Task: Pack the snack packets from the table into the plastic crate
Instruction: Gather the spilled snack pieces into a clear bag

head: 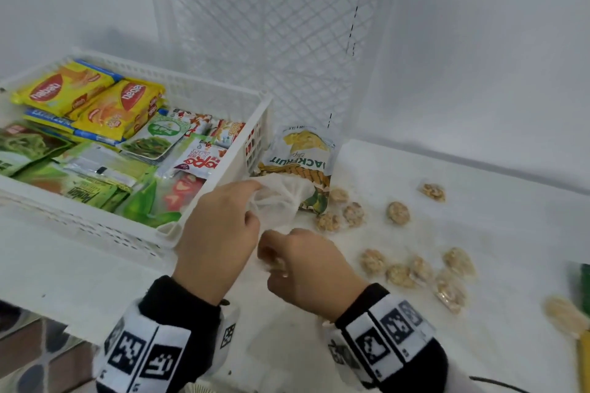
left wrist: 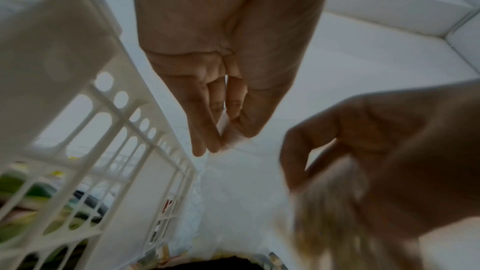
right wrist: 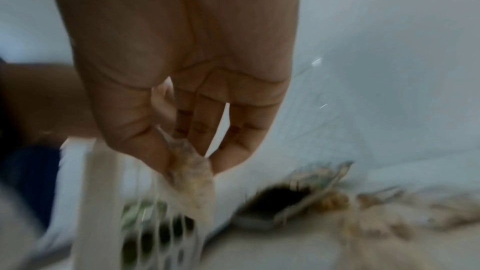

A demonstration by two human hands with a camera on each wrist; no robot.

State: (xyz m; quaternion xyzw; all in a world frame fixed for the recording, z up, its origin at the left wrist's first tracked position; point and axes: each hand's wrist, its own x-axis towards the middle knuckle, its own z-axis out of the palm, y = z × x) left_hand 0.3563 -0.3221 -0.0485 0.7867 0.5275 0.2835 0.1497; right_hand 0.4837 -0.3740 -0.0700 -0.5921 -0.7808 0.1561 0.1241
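Note:
A white plastic crate (head: 223,169) full of snack packets stands at the left of the table. Just right of it my left hand (head: 223,220) pinches the mouth of a thin white plastic bag (head: 281,198), also seen pinched in the left wrist view as the white plastic bag (left wrist: 228,141). My right hand (head: 306,265) holds a small clear-wrapped snack packet (head: 274,262) close beside the bag; in the right wrist view the same snack packet (right wrist: 192,176) hangs between thumb and fingers. A jackfruit chips packet (head: 303,156) leans against the crate behind the bag.
Several small wrapped snack packets (head: 399,212) lie scattered on the white table to the right. A second white lattice crate (head: 271,25) stands upright against the wall behind. Green and yellow packets (head: 584,297) show at the right edge.

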